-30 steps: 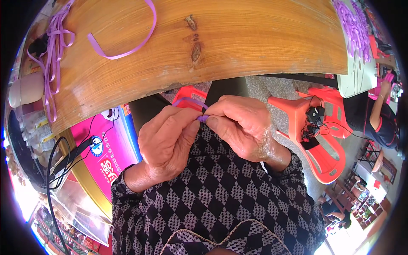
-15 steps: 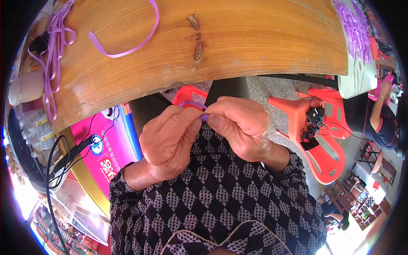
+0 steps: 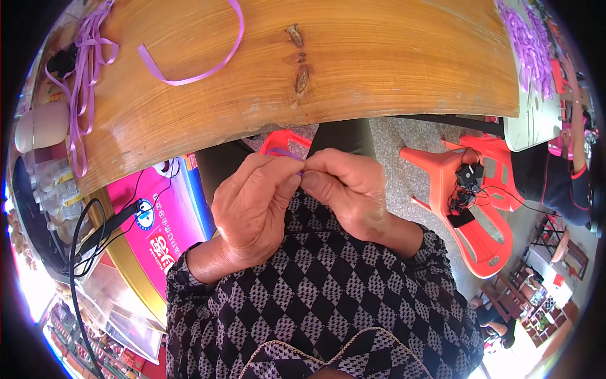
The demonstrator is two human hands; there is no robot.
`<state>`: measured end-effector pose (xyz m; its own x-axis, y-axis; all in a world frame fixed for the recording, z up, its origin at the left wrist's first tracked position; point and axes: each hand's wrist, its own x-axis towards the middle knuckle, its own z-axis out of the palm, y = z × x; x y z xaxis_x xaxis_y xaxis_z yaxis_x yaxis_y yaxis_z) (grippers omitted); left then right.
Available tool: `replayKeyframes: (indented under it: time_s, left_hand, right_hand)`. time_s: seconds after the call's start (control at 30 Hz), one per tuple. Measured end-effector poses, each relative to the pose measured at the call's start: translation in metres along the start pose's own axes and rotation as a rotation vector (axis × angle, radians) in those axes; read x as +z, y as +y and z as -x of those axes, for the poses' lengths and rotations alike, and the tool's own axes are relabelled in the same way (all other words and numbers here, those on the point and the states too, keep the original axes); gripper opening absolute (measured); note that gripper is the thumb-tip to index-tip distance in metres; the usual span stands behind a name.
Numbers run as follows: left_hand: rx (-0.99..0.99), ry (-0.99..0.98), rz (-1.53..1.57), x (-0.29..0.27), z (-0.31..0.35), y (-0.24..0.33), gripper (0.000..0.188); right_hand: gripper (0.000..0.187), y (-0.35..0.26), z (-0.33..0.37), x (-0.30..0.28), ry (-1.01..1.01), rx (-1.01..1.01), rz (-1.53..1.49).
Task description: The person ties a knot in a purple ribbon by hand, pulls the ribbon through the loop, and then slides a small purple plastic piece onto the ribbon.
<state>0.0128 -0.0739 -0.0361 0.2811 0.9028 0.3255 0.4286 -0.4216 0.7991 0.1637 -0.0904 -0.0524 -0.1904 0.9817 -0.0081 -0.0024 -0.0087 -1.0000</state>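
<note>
Over my lap, just off the table's near edge, both hands meet fingertip to fingertip on a purple ribbon (image 3: 285, 153). My left hand (image 3: 252, 205) is closed, thumb and forefinger pinching the ribbon. Closed in the same way, my right hand (image 3: 349, 192) pinches it from the other side. Most of the ribbon is hidden by the fingers; a short loop of it shows above the left fingertips. Another strip of purple ribbon (image 3: 189, 80) lies curved on the wooden table (image 3: 379, 63).
Long purple ribbons (image 3: 85, 76) hang over the table's left side. A heap of purple ribbon pieces (image 3: 533, 54) rests on a white surface at the far right. Black devices with cables (image 3: 467, 180) sit on an orange-red stool (image 3: 429, 165). A pink box (image 3: 148, 221) stands at left.
My fingers have drawn closer together, covering the purple bit that showed between them. My right hand has shifted slightly left. At the far right, another person's arm has moved.
</note>
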Motion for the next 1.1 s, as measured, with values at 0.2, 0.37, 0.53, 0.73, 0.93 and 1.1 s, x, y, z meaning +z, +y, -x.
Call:
replayKeyframes:
  time_s: [0.2, 0.37, 0.53, 0.73, 0.93, 1.1]
  left_hand:
    - [-0.286, -0.051, 0.244, -0.007, 0.001, 0.006, 0.011]
    - [-0.377, -0.045, 0.362, -0.006, 0.003, 0.006, 0.01]
    - [-0.384, -0.073, 0.295, -0.008, 0.003, 0.007, 0.011]
    - [-0.424, -0.077, 0.438, -0.005, 0.005, 0.003, 0.012]
    - [-0.208, 0.011, 0.315, 0.0, 0.012, -0.008, 0.009]
    - [0.04, 0.056, -0.003, -0.004, 0.008, -0.001, 0.011]
  right_hand:
    - [0.015, -0.018, -0.001, -0.006, -0.029, 0.191, -0.134]
    - [0.017, -0.024, -0.001, -0.006, -0.035, 0.249, -0.111]
    - [0.017, -0.017, -0.002, -0.003, 0.014, 0.195, -0.114]
    - [0.018, -0.014, -0.005, -0.006, -0.025, 0.302, -0.258]
    - [0.019, -0.012, -0.003, 0.001, -0.007, 0.291, -0.307]
    - [0.017, -0.013, -0.002, 0.005, 0.011, 0.111, -0.1]
